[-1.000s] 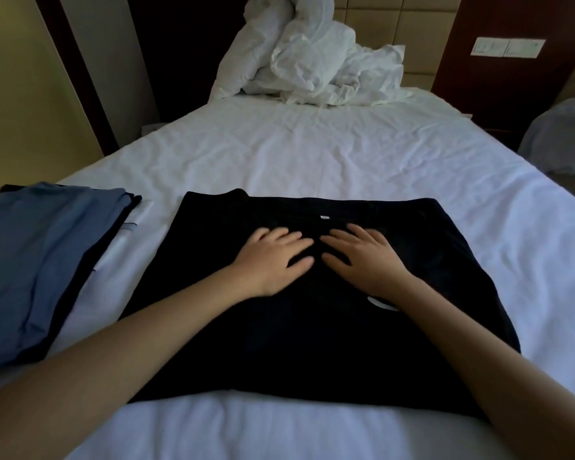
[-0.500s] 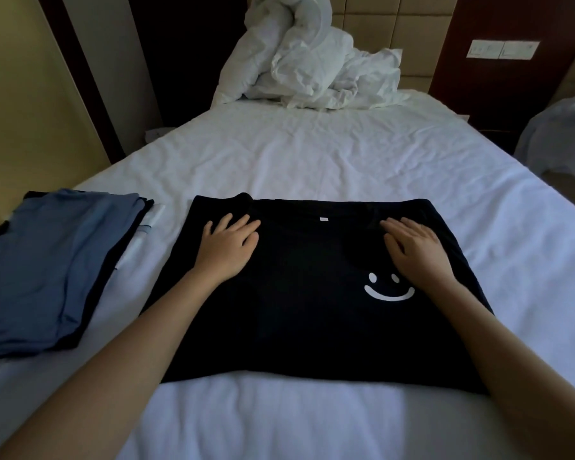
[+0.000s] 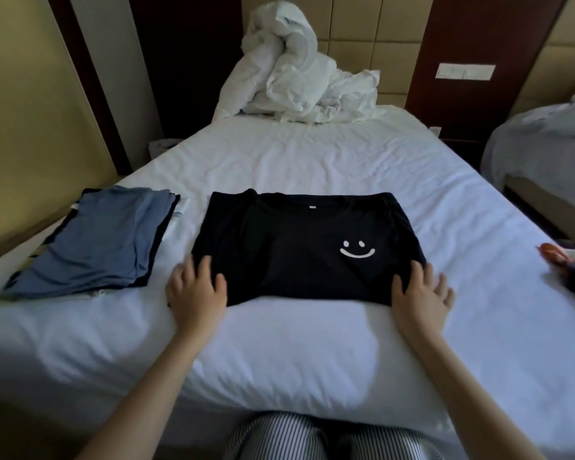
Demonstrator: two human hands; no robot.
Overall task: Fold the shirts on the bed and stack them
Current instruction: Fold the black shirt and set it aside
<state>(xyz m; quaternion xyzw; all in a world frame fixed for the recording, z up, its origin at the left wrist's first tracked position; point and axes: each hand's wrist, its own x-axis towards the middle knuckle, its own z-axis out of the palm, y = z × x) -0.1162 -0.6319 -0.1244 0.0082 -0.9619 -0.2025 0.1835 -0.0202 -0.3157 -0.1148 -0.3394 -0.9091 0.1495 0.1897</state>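
Black shirt: looked soft, floppy; best scooped under near corners.
Left hand: lay spread.
Right hand: lay spread.

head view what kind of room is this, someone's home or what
Most likely a hotel twin room, not a home: a padded headboard wall, a switch panel set in dark wood beside it, and a second bed close by on the right.
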